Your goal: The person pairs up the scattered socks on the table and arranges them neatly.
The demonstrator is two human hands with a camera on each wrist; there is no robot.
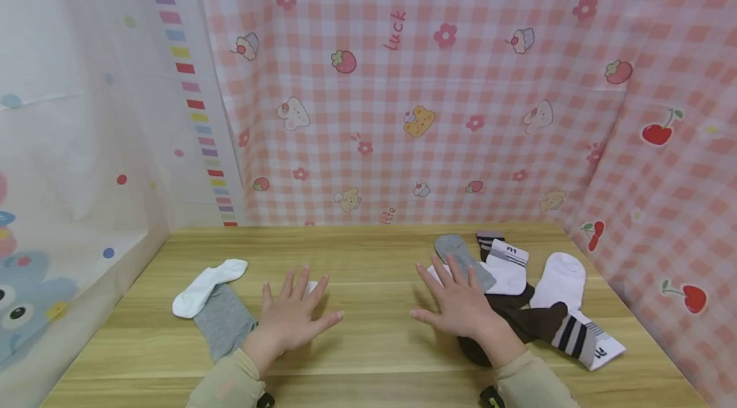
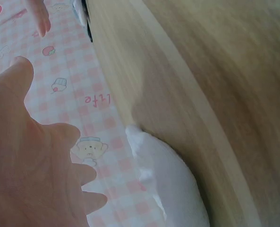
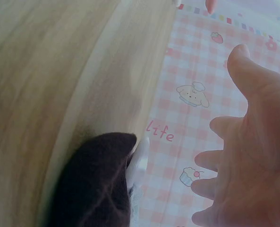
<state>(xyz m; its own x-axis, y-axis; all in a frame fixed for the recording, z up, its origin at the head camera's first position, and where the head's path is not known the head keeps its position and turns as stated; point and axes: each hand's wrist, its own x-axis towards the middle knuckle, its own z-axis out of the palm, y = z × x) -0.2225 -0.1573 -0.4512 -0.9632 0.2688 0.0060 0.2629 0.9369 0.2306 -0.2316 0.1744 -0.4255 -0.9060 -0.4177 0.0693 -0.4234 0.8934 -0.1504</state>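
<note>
Both hands hover over the wooden table with fingers spread and nothing held. My left hand [image 1: 293,315] is beside a grey sock [image 1: 223,321] and a white sock [image 1: 207,286] lying across it. Part of another white sock [image 2: 165,175] shows under that hand. On the other side, my right hand [image 1: 460,302] is above the left edge of a loose pile. That pile has a grey sock [image 1: 463,261], a white sock with dark stripes [image 1: 507,269], a plain white sock [image 1: 558,280] and a dark brown sock with a striped cuff [image 1: 541,321].
The wooden table [image 1: 368,344] runs back to a pink checked curtain [image 1: 368,107]. White printed cloth [image 1: 86,139] hangs at the left, more checked cloth [image 1: 662,190] at the right. Behind the pile lies another striped cuff [image 1: 489,238].
</note>
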